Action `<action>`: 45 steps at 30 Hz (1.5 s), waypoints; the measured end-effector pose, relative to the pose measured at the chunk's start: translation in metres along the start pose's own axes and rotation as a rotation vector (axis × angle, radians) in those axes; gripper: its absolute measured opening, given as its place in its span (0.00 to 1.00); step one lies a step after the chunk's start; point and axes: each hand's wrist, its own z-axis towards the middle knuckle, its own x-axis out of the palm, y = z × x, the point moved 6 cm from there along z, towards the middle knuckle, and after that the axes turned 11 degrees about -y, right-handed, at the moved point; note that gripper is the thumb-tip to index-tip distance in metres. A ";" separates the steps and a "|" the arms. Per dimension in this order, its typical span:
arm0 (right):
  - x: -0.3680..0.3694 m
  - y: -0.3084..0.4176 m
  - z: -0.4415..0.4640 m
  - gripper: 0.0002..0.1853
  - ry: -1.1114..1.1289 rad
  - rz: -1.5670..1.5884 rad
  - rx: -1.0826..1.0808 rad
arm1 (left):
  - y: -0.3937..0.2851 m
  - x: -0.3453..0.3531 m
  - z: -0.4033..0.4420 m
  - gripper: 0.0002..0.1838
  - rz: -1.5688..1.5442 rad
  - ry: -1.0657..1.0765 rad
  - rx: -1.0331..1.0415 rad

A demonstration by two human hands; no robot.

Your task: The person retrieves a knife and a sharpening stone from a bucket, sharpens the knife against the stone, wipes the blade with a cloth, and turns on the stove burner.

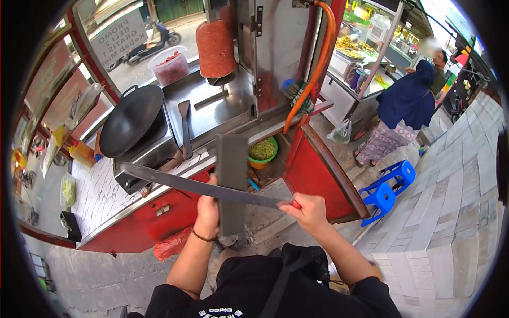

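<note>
My left hand (208, 213) is closed around the edge of a grey rectangular whetstone (232, 153), held upright in front of my body. In my right hand (308, 212) is the red handle of a long knife (180, 182). Its blade crosses the face of the stone, and the rounded tip points left toward the stove. Whether blade and stone touch along the whole crossing, I cannot tell. Behind the stone, a green and yellow bowl (268, 159) of shredded greens sits inside the open cupboard of the cart.
A black wok (132, 121), a spatula (185, 127) and a meat cone (216, 50) stand on the cart. An orange hose (321, 69) hangs by the open red door (326, 177). Blue stools (379, 199) and a person in dark blue (408, 100) are right.
</note>
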 end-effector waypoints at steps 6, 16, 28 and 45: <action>-0.032 0.040 0.077 0.28 -0.210 -0.020 -0.069 | 0.008 0.056 -0.034 0.28 0.228 0.258 0.083; -0.031 0.032 0.043 0.29 -0.108 -0.100 -0.180 | 0.016 0.028 -0.020 0.25 0.204 0.298 0.049; -0.022 -0.010 0.001 0.29 -0.015 -0.091 -0.093 | -0.023 0.005 -0.015 0.34 -0.044 0.039 -0.001; -0.044 0.021 0.032 0.29 -0.085 -0.229 -0.170 | 0.008 0.027 -0.021 0.33 0.092 0.142 0.009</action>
